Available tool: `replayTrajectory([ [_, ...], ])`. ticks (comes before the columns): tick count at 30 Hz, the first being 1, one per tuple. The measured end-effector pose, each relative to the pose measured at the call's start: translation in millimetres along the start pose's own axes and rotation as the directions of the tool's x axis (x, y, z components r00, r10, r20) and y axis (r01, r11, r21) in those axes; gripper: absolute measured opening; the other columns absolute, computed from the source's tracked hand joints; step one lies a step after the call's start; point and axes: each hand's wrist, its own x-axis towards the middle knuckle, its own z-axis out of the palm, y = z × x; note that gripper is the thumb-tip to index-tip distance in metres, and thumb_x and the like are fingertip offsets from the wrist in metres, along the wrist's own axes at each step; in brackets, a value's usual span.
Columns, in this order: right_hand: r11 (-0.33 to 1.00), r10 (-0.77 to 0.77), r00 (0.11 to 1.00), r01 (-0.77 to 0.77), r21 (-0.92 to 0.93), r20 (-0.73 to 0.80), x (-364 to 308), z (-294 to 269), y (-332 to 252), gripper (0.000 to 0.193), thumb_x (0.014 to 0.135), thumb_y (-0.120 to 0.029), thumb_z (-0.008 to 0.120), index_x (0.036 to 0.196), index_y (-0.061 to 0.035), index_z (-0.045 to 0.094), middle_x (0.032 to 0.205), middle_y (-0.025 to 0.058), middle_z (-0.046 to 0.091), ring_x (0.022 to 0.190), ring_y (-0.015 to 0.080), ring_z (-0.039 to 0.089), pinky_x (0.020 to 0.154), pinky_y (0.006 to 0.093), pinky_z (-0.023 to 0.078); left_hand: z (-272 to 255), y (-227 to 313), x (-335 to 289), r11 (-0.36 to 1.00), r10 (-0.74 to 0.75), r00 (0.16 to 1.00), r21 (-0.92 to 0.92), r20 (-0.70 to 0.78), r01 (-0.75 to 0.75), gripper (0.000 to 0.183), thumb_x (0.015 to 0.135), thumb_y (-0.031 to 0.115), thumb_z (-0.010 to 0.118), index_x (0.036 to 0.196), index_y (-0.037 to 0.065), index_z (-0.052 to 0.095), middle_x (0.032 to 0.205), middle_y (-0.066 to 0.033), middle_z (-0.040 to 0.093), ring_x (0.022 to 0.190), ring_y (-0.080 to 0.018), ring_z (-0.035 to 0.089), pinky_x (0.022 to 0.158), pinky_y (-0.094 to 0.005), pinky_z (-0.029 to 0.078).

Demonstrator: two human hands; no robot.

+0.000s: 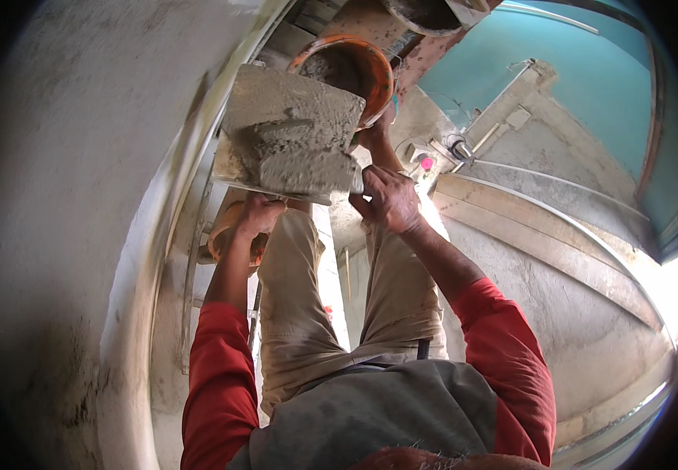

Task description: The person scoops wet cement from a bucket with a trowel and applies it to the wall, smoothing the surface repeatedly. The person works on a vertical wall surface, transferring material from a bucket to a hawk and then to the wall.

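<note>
Left hand (261, 213) is partly obscured by the mortar-laden board (232, 166), upper centre; round container (431, 33) is cut off by the top edge.

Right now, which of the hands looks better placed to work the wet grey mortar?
The right hand, probably: it is close beside the mortar, while the left hand seems occupied supporting the flat, square, mortar-smeared board at its near edge.

Indoor bldg site, by the look: board (228, 168) w/ wet mortar (300, 129), orange bucket (383, 74) w/ grey mix (337, 66), bare grey wall (57, 172), teal wall (605, 94) w/ raw patches.
</note>
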Motion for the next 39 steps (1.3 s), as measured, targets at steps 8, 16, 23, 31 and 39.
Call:
replayTrajectory([
  [8,0.999,-0.025,0.984,0.028,0.016,-0.178,7.9,-60.6,-31.3,0.055,0.059,-0.020,0.084,0.105,-0.0018,0.060,0.091,0.0112,0.064,0.074,0.0296,0.066,0.063,0.0387,0.053,-10.5,-28.5,-11.1,0.923,0.353,0.931,0.192,-0.090,-0.332,0.038,0.080,0.006,0.063,0.117,-0.002,0.062,0.094,-0.0069,0.069,0.087,-0.0158,0.062,0.080,-0.0333,0.051],
  [16,1.000,0.004,0.862,0.009,0.023,-0.508,63.8,28.0,52.3,0.032,0.082,-0.013,0.078,0.111,-0.0019,0.067,0.101,0.0191,0.070,0.090,0.0373,0.070,0.078,0.0428,0.056,-27.6,-22.3,-79.0,0.998,-0.050,0.986,-0.032,-0.161,0.046,0.042,0.082,0.010,0.070,0.122,-0.001,0.063,0.115,-0.0120,0.072,0.105,-0.0245,0.066,0.097,-0.0367,0.050],
  [23,0.842,0.539,0.826,-0.528,0.108,-0.167,103.0,66.2,99.9,0.042,0.085,-0.029,0.069,0.113,-0.0021,0.055,0.097,0.0247,0.071,0.098,0.0478,0.066,0.088,0.0521,0.048,-35.2,-13.2,-95.7,0.946,-0.017,0.991,0.319,-0.129,0.058,0.042,0.086,0.020,0.073,0.122,0.000,0.064,0.120,-0.0164,0.069,0.115,-0.0318,0.062,0.101,-0.0427,0.047],
  [31,0.703,0.698,0.711,-0.658,0.270,-0.085,93.9,83.2,113.1,0.044,0.084,-0.023,0.068,0.123,-0.0044,0.063,0.102,0.0250,0.071,0.104,0.0402,0.068,0.090,0.0456,0.052,-35.0,-24.5,-96.6,0.976,-0.141,0.982,0.151,-0.125,0.160,0.036,0.083,0.010,0.066,0.117,-0.002,0.062,0.102,-0.0118,0.070,0.089,-0.0232,0.065,0.081,-0.0396,0.053],
  [39,0.440,0.627,0.749,-0.570,0.694,0.217,75.4,70.1,127.7,0.017,0.084,-0.012,0.066,0.100,-0.0072,0.062,0.078,0.0063,0.062,0.066,0.0219,0.060,0.062,0.0381,0.050,-31.8,-27.5,-100.1,0.950,0.056,0.987,0.312,-0.150,-0.007,0.042,0.081,0.012,0.069,0.120,0.000,0.060,0.088,-0.0070,0.067,0.070,-0.0150,0.061,0.064,-0.0354,0.053],
])
